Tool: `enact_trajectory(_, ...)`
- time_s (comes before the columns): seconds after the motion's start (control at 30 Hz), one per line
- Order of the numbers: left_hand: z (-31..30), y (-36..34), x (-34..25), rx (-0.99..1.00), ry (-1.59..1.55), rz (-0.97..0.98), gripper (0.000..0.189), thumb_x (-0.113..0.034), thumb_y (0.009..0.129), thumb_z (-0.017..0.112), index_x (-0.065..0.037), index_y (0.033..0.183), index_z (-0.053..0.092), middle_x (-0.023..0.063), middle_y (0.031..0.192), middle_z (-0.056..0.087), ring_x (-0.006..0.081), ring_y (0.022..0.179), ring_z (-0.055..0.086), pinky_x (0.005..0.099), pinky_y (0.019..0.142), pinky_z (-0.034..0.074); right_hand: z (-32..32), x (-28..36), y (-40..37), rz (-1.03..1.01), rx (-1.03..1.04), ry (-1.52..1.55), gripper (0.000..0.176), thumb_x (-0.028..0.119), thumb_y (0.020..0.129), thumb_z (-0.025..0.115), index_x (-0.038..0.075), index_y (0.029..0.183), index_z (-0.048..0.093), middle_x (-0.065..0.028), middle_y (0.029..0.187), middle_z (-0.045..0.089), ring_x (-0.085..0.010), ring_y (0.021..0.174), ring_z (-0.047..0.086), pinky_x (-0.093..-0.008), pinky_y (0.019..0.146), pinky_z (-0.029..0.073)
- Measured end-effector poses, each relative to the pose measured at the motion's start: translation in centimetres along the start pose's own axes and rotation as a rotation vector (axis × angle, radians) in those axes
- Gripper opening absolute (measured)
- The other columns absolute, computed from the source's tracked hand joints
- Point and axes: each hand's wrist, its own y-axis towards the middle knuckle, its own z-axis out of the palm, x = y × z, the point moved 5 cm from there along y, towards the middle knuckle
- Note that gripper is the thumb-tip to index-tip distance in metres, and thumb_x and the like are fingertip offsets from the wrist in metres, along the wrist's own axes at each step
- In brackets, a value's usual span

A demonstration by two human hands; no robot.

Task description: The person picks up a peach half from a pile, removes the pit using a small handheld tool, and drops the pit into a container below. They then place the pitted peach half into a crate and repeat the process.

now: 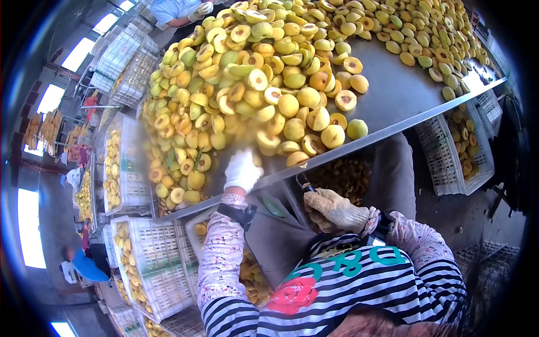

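Note:
My left hand (243,171), in a white glove, is over the near edge of the metal table (387,95), beside the heap of halved yellow fruit (252,78). Its fingers are curled against a yellow piece that shows only in part. In a beige knitted glove, my right hand (336,209) is closed round the dark handle of a small hooked tool (307,186), just below the table's edge. Under that hand lies a container of brownish scraps (345,178).
White crates of fruit (163,269) stand to the left, and another crate (449,151) is at the right below the table. A co-worker's gloved hand (203,9) shows at the top. A person in blue (90,267) is at the far left.

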Motion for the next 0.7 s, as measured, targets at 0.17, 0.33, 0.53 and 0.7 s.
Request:
enact_trajectory(0.17, 1.1, -0.5, 1.8, -0.209, 0.019, 0.178, 0.065, -0.024, 0.073, 0.078, -0.009, 0.133, 0.058, 0.0189, 0.122, 0.061, 0.0367, 0.110, 0.061, 0.0443, 0.095, 0.051, 0.5, -0.4, 0.4, -0.001, -0.035, -0.107, 0.040, 0.044, 0.104, 0.047, 0.011, 0.082, 0.048, -0.0014, 0.057, 0.046, -0.0130, 0.045, 0.040, -0.0283, 0.042, 0.032)
enact_trajectory(0.33, -1.5, -5.3, -1.2, 0.205, -1.892, 0.270, 0.056, -0.020, 0.090, 0.062, 0.003, 0.139, 0.050, 0.0237, 0.131, 0.059, 0.0359, 0.113, 0.065, 0.0490, 0.096, 0.057, 0.1, 0.4, 1.1, -0.045, -0.052, -0.237, 0.042, 0.046, 0.102, 0.051, 0.009, 0.083, 0.053, -0.0002, 0.059, 0.049, -0.0128, 0.048, 0.046, -0.0275, 0.045, 0.035)
enact_trajectory(0.53, 1.5, -10.0, -6.7, -0.162, -1.639, 0.108, 0.053, -0.046, 0.106, 0.035, 0.000, 0.123, 0.057, 0.0194, 0.114, 0.066, 0.0282, 0.093, 0.067, 0.0384, 0.080, 0.058, 2.1, 2.1, 1.2, 0.030, -0.118, -0.497, 0.047, 0.050, 0.101, 0.052, 0.006, 0.111, 0.066, -0.0046, 0.078, 0.062, -0.0161, 0.072, 0.059, -0.0318, 0.069, 0.048)
enact_trajectory(0.7, 2.1, -9.7, -8.5, -0.161, -1.955, -0.083, 0.050, -0.044, 0.107, 0.035, -0.001, 0.117, 0.058, 0.0169, 0.111, 0.066, 0.0261, 0.091, 0.067, 0.0376, 0.077, 0.059, 1.7, 2.5, 1.1, -0.002, -0.200, -0.550, 0.047, 0.050, 0.101, 0.053, 0.005, 0.110, 0.067, -0.0064, 0.078, 0.063, -0.0170, 0.073, 0.059, -0.0328, 0.071, 0.049)
